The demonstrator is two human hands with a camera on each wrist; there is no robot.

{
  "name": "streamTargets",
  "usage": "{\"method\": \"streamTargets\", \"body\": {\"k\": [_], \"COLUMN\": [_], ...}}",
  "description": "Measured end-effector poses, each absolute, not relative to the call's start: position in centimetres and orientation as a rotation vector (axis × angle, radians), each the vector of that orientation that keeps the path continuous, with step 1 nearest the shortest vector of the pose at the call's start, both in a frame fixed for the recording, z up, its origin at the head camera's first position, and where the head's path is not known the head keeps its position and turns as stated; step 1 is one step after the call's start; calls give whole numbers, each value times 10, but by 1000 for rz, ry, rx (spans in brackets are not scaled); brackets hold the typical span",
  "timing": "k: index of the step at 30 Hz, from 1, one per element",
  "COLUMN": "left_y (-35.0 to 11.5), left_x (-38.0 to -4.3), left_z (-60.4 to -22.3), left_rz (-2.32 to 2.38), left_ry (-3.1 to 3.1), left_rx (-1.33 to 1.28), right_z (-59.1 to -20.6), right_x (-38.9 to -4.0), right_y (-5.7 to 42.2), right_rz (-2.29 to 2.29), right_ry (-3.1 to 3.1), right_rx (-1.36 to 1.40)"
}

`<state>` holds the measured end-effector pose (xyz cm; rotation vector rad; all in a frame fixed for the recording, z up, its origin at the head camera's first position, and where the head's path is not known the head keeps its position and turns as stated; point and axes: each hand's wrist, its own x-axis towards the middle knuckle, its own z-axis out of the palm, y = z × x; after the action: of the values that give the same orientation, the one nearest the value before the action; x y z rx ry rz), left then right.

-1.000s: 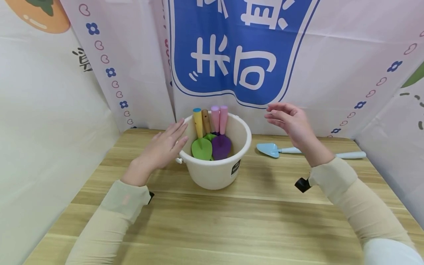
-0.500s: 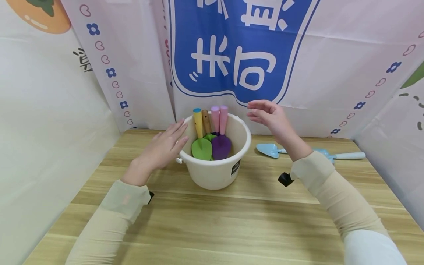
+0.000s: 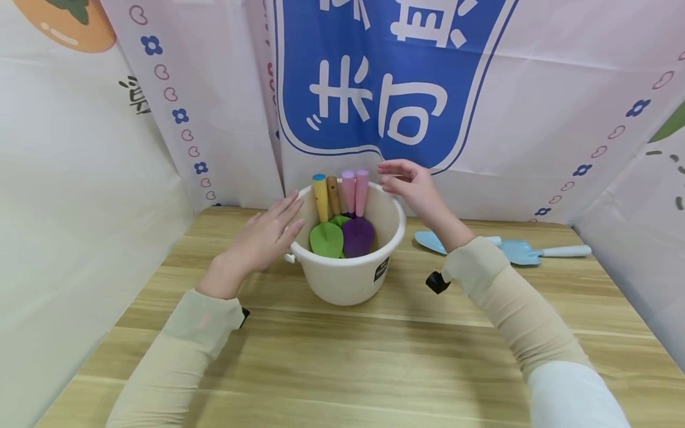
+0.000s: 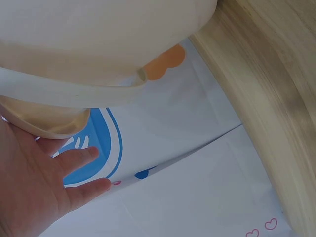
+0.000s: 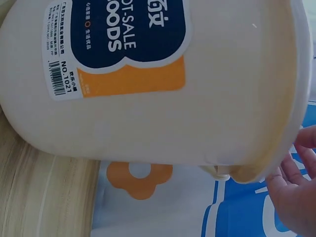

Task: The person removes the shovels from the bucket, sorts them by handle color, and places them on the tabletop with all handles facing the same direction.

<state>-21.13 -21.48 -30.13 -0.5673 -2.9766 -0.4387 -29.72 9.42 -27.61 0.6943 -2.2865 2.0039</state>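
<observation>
A white plastic bucket [image 3: 342, 282] stands upright on the wooden table, holding several small garden trowels with handles up. A green trowel blade [image 3: 326, 241] with a yellow handle and a purple trowel blade [image 3: 357, 238] with a pink handle show in front. My left hand [image 3: 259, 241] lies against the bucket's left rim, fingers extended; the left wrist view shows the fingers [image 4: 81, 160] spread beside the rim. Near the back right rim is my right hand [image 3: 414, 189], fingers loosely bent and holding nothing. In the right wrist view its fingers [image 5: 291, 170] are right at the rim.
Two light blue garden tools lie on the table right of the bucket: a trowel [image 3: 428, 240], partly hidden by my right forearm, and another with a broad head [image 3: 519, 252]. A printed cloth [image 3: 332, 134] hangs close behind the bucket.
My right hand has moved left from above the blue tools to the bucket's right rim, uncovering the farther blue tool. My left hand and the bucket have stayed put.
</observation>
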Motion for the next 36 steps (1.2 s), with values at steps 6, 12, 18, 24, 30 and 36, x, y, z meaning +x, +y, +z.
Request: {"method": "streamTargets", "body": {"k": [6,12,18,24,30,36], "left_y": [-215,-216,-215,-215,-215,-215], "left_x": [-212,-213,-213,-213,-213,-213], "left_z": [-302,-300,-301,-302,-302,-302], "left_rz": [-438,-443,-447,-452,-449,-451], "left_ry": [-2978,-2971,-2965,-2971,-2971,-2976], "left_rx": [-560,-556,-566,-558,-559,-560], "right_z": [-279,-276,-277,-278,-276,-276], "right_x": [-303,-307,-309,-311,-311,-310], "right_y": [86,79,75,72,70,69], "right_rz": [1983,1960,1951,1876,1779,1765], "right_ry": [-2298,-2324,-2348,-2429,-2510,-2536], "right_rx": [706,732,746,786,802,771]}}
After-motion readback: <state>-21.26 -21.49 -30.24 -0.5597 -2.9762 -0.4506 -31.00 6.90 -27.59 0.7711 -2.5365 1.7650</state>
